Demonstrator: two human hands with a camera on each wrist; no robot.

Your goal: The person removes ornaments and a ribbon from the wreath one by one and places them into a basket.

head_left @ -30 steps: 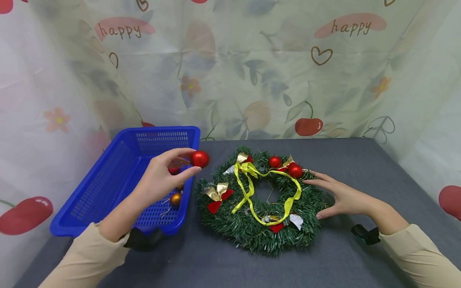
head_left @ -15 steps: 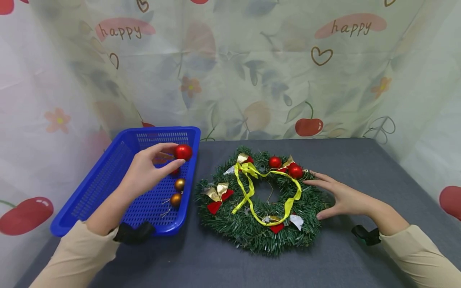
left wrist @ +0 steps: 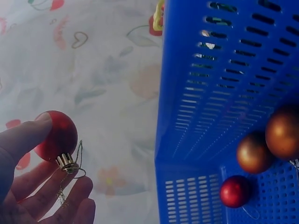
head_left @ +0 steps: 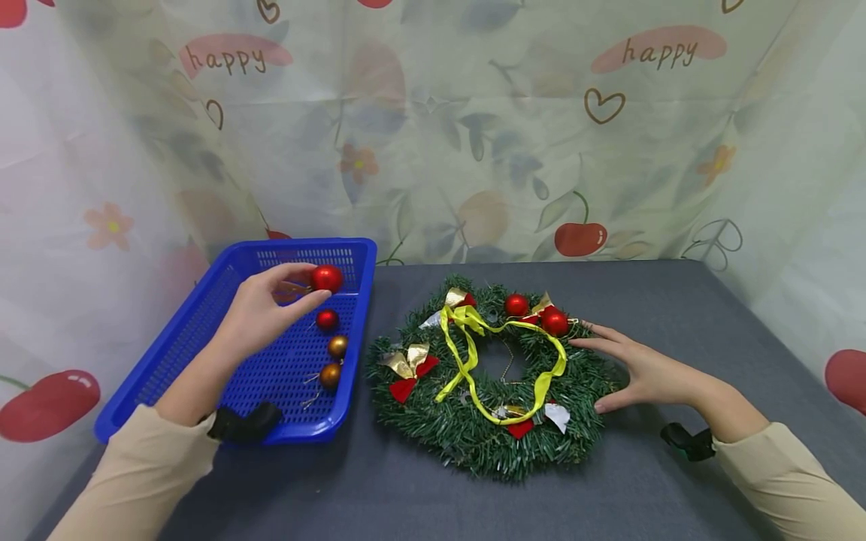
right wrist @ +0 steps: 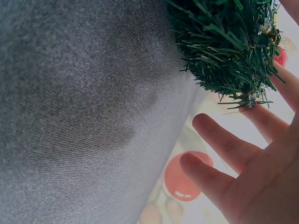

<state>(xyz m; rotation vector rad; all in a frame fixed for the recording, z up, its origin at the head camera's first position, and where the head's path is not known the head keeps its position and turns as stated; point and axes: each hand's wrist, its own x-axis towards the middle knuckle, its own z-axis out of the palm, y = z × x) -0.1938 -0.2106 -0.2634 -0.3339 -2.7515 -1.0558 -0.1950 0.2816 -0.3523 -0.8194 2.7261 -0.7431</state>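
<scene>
You've drawn your left hand (head_left: 260, 312) and red ball (head_left: 327, 279) back over the blue basket (head_left: 284, 379) — fingers pinching it | right hand (head_left: 639, 372) spread at wreath (head_left: 501, 458) edge | looks partway — two red baubles (head_left: 516, 305) on, three smaller balls (head_left: 337, 346) remaining

Gap between the blue basket (head_left: 304, 243) and the wreath (head_left: 487, 451) looks pretty tight, but there's loads of grey table (head_left: 406, 503) to pass over in front. The basket's wall blocks any low route from the left hand (head_left: 260, 312) across, and the right hand (head_left: 632, 372) takes up the wreath's right side.
</scene>
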